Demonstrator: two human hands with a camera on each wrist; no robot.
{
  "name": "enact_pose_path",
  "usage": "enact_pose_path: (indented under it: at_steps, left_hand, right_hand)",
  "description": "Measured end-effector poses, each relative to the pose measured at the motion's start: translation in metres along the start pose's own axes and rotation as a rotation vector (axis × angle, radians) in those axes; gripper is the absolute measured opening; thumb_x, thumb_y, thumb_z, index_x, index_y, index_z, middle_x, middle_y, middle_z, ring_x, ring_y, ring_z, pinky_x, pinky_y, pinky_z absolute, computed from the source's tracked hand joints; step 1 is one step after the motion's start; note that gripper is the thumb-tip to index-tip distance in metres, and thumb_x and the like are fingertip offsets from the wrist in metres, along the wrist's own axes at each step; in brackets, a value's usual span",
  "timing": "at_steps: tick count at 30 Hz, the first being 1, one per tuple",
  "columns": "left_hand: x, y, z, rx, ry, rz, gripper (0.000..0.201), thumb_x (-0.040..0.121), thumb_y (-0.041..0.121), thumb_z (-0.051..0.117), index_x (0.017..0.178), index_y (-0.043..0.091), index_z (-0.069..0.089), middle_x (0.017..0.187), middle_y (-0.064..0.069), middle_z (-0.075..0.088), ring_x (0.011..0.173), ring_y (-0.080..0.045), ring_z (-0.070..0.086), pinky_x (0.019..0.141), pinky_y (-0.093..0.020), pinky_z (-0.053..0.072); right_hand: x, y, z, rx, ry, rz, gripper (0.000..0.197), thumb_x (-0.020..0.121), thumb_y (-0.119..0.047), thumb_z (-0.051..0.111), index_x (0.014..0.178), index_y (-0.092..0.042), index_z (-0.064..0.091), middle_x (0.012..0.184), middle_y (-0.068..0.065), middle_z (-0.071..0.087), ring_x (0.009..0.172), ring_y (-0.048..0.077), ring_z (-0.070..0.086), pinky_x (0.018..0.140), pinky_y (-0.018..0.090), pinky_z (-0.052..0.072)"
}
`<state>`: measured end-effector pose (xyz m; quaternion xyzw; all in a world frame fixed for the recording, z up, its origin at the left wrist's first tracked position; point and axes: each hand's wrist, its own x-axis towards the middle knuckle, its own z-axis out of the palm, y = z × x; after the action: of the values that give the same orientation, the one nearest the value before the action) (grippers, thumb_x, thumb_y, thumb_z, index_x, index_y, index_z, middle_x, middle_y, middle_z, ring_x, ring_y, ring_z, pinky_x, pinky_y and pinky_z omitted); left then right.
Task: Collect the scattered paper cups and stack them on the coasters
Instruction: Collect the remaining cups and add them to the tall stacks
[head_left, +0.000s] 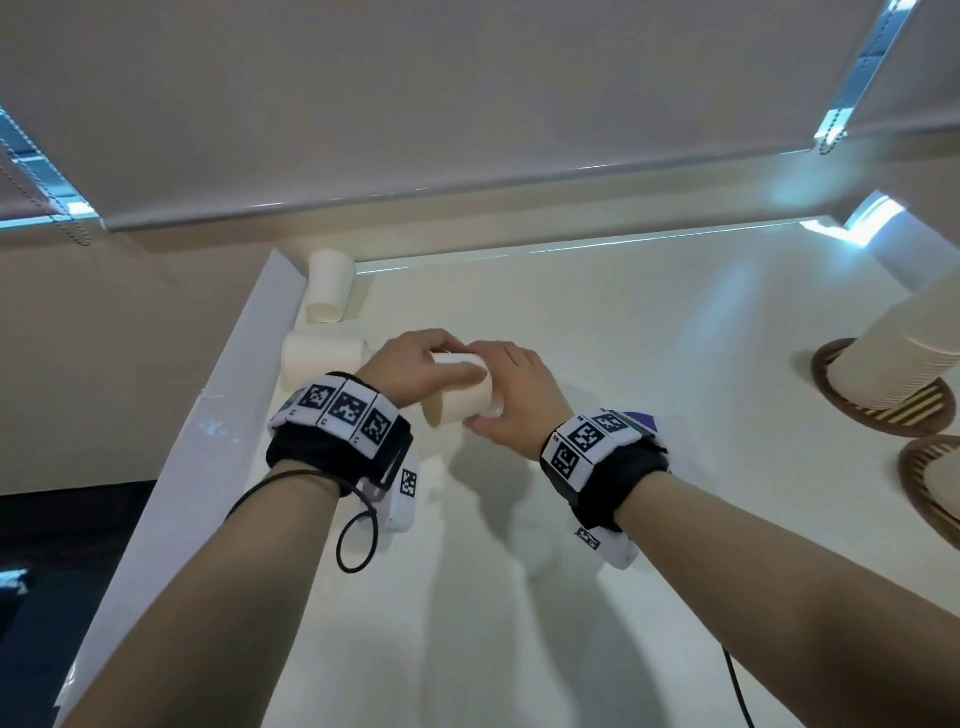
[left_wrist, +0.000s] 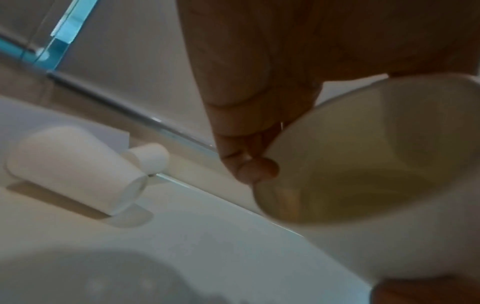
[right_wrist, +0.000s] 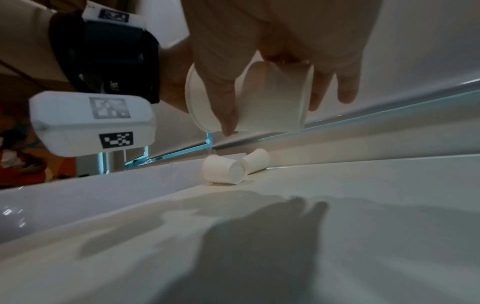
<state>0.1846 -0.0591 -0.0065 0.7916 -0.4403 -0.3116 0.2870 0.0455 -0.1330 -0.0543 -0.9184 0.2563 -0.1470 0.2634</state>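
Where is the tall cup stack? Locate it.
In the head view, the tall cup stack leans at the table's far right, standing on a brown coaster, with another coaster just nearer.

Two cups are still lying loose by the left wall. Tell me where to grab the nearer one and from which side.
Grip the nearer fallen cup around its side wall, coming down from above. It lies on its side on the table against the left wall, base pointing right, so probably only its top and right side are free. Both the left hand and right hand now hold the lifted cup.
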Motion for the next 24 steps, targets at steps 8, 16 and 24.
enact_pose_path:
  at_steps: [8,16,24]
  left_hand:
    - [0.035,-0.05,-0.038,0.107,0.803,-0.366,0.049,0.087,0.039,0.06,0.12,0.003,0.054,0.122,-0.021,0.052,0.114,-0.036,0.048,0.092,-0.042,0.04]
    - [0.046,-0.086,-0.038,-0.021,0.879,-0.654,0.064,0.077,0.022,0.074,0.123,-0.006,0.039,0.121,-0.025,0.056,0.113,-0.037,0.054,0.094,-0.045,0.042]
    - [0.035,-0.055,-0.011,-0.229,0.84,-0.357,0.031,0.093,0.015,0.051,0.122,0.007,0.057,0.126,-0.016,0.058,0.116,-0.031,0.054,0.092,-0.031,0.04]
  right_hand:
    - [0.005,0.016,-0.015,0.077,0.032,0.199,0.068,0.074,-0.028,0.072,0.134,-0.02,0.04,0.126,0.004,0.048,0.116,0.026,0.045,0.097,0.038,0.039]
    - [0.007,0.023,-0.009,0.025,-0.089,0.243,0.07,0.074,-0.031,0.073,0.135,-0.025,0.039,0.128,0.003,0.047,0.119,0.024,0.044,0.101,0.036,0.037]
    - [0.006,0.019,-0.011,0.037,-0.119,0.291,0.074,0.073,-0.036,0.075,0.136,-0.026,0.038,0.128,0.004,0.045,0.119,0.025,0.043,0.098,0.04,0.041]
